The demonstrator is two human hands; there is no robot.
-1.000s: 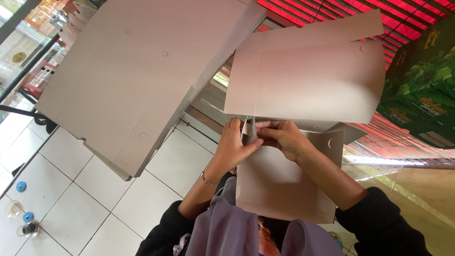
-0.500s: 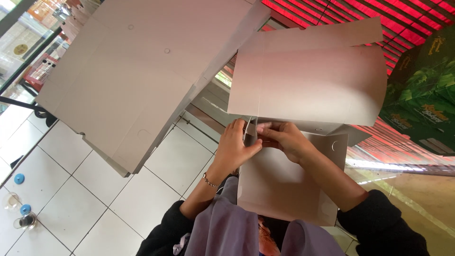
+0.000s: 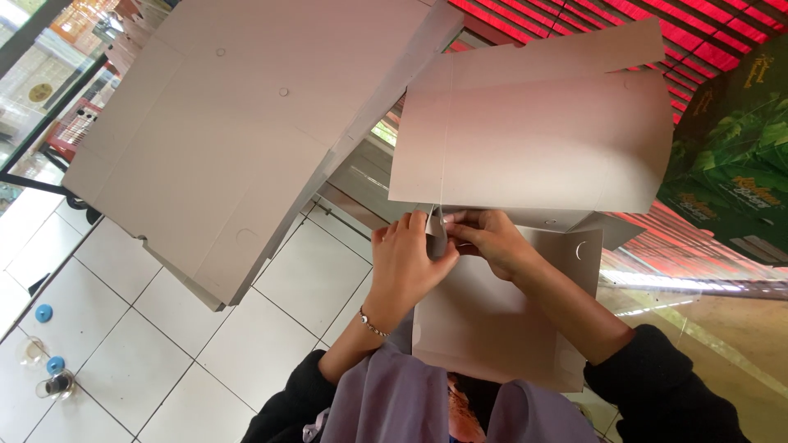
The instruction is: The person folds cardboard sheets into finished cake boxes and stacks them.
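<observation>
While the white tiled floor (image 3: 139,361) spreads beneath everything, the biggest thing over it is a stack of large flat pale-grey cardboard sheets (image 3: 246,123), tilted across the upper left, with small round holes in the top face. At the right edge, dark green printed cartons (image 3: 730,172) are piled against red slatted shutters (image 3: 698,41).

Next in size is the pale cardboard box blank (image 3: 525,139) that the person is working on. Its broad upper panel stands open above the hands, with a narrower flap creased along its top edge. A lower panel of the same blank hangs down in front of the person's chest, over a lilac cloth (image 3: 402,402), and has a half-moon cut near its right edge.

Both forearms come up from black sleeves. The left hand (image 3: 408,258) is closed in a pinching grip on a small folded cardboard tab (image 3: 437,234) at the seam where the upper and lower panels meet; its fingers curl over the tab's left side. The right hand (image 3: 491,239) meets it from the other side, its fingertips clenched on the same tab, so the two hands touch just below the upper panel's bottom edge. A thin bead bracelet (image 3: 371,325) circles the left wrist.

Far down at the left, on the tiles, lie two small blue bottle caps (image 3: 43,312) and two clear plastic cups (image 3: 51,384).
</observation>
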